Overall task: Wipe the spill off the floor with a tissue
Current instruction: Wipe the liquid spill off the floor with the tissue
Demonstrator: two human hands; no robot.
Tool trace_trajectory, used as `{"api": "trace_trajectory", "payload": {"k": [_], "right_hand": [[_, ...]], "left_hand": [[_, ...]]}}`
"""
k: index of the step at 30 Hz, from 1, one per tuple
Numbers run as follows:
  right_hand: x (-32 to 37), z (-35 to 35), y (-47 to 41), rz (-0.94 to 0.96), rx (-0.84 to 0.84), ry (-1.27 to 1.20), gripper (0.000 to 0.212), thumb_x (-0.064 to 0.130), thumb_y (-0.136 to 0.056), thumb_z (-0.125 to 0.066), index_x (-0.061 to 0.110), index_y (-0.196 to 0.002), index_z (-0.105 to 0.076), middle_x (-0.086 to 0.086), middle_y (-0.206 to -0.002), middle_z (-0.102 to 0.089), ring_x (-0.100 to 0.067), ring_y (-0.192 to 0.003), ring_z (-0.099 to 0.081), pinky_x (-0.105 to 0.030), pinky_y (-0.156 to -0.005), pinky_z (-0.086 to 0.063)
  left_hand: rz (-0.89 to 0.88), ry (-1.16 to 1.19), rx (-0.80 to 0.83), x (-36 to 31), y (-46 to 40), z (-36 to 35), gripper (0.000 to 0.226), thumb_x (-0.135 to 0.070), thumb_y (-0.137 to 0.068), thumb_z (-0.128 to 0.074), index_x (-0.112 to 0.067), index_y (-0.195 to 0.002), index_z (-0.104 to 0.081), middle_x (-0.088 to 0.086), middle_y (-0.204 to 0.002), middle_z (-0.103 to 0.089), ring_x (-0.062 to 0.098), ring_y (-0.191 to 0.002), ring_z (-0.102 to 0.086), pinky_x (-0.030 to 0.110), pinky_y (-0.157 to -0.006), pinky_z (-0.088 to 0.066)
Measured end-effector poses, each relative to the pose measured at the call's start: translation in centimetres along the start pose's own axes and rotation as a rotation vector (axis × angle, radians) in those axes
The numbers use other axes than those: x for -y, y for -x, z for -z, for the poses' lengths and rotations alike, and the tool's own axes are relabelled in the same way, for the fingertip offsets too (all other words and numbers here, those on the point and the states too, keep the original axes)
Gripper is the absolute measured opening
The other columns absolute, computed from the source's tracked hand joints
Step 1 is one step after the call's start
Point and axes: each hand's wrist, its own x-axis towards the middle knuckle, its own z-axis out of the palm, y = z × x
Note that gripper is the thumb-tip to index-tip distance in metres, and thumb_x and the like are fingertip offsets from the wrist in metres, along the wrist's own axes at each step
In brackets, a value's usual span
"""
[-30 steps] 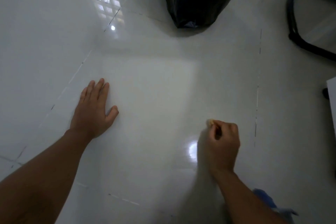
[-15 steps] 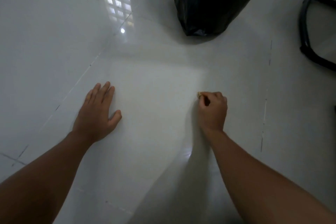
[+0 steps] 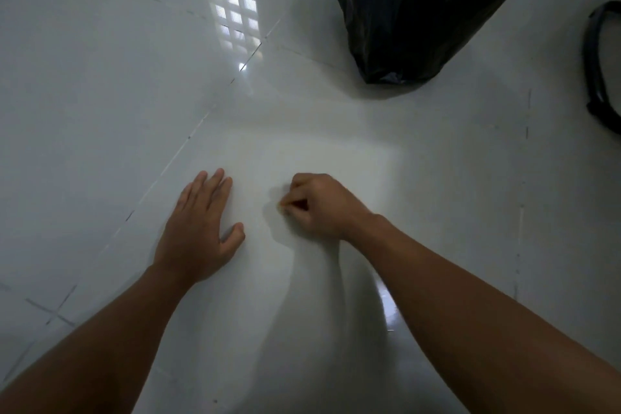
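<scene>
My left hand [image 3: 198, 232] lies flat on the glossy white tiled floor [image 3: 100, 94], fingers spread, holding nothing. A little to its right, my right hand [image 3: 319, 205] is a closed fist pressed to the floor. Only a small pale scrap of the tissue [image 3: 281, 209] shows at its fingertips; the fist hides the remainder. No spill stands out on the shiny tiles around the hands; a faint shadow lies just left of the fist.
A black plastic rubbish bag [image 3: 420, 10] stands on the floor ahead and to the right. A black curved chair base [image 3: 599, 70] sits at the right edge. A window reflection [image 3: 235, 20] glares on the tiles ahead.
My right fist has slid forward and then left across the floor, ending close beside my left hand. The left hand has stayed flat in place.
</scene>
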Motion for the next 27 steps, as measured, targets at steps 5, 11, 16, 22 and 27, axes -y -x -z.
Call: {"api": "trace_trajectory", "payload": {"k": [5, 11, 16, 22, 27], "right_hand": [[-5.3, 2.5, -0.2, -0.515, -0.491, -0.002, 0.017, 0.012, -0.087, -0.063, 0.015, -0.094, -0.078, -0.006, -0.091, -0.064, -0.023, -0.087, -0.061, -0.026, -0.078, -0.046], [-2.6, 0.7, 1.2, -0.475, -0.329, -0.019, 0.026, 0.002, -0.080, -0.061, 0.015, -0.093, -0.079, -0.004, -0.095, -0.069, -0.023, -0.094, -0.060, -0.023, -0.082, -0.044], [0.2, -0.1, 3.6, -0.381, -0.169, -0.140, 0.026, 0.005, -0.080, -0.065, 0.019, -0.098, -0.078, 0.001, -0.090, -0.068, -0.014, -0.086, -0.060, -0.016, -0.080, -0.045], [0.5, 2.7, 4.7, -0.388, -0.188, -0.126, 0.024, 0.006, -0.080, -0.067, 0.015, -0.102, -0.073, 0.000, -0.089, -0.066, -0.012, -0.079, -0.058, -0.019, -0.075, -0.046], [0.8, 4.4, 4.9, -0.409, -0.297, -0.133, 0.017, 0.006, -0.079, -0.068, 0.015, -0.092, -0.075, 0.003, -0.085, -0.066, -0.009, -0.081, -0.059, -0.004, -0.070, -0.040]], "left_hand": [[-0.018, 0.013, -0.031, 0.3, 0.0, -0.5, 0.077, -0.045, -0.084, -0.045, -0.002, -0.148, -0.040, 0.018, -0.158, -0.036, 0.039, -0.148, -0.028, 0.049, -0.121, -0.024], [-0.008, 0.033, -0.050, 0.3, -0.1, -0.2, 0.077, -0.045, -0.083, -0.045, -0.003, -0.148, -0.041, 0.017, -0.158, -0.038, 0.039, -0.148, -0.029, 0.051, -0.120, -0.026], [-0.005, 0.029, -0.038, 0.3, 0.1, -0.4, 0.077, -0.046, -0.084, -0.045, -0.001, -0.147, -0.042, 0.019, -0.157, -0.039, 0.041, -0.146, -0.031, 0.051, -0.119, -0.026], [-0.018, 0.037, -0.053, -0.2, 0.0, -0.2, 0.076, -0.044, -0.083, -0.042, 0.000, -0.144, -0.045, 0.021, -0.153, -0.043, 0.045, -0.143, -0.036, 0.052, -0.117, -0.027], [-0.081, 0.209, -0.194, -3.6, -2.0, 1.4, 0.062, -0.041, -0.083, -0.049, -0.008, -0.135, -0.056, 0.011, -0.137, -0.061, 0.031, -0.136, -0.050, 0.042, -0.115, -0.035]]}}
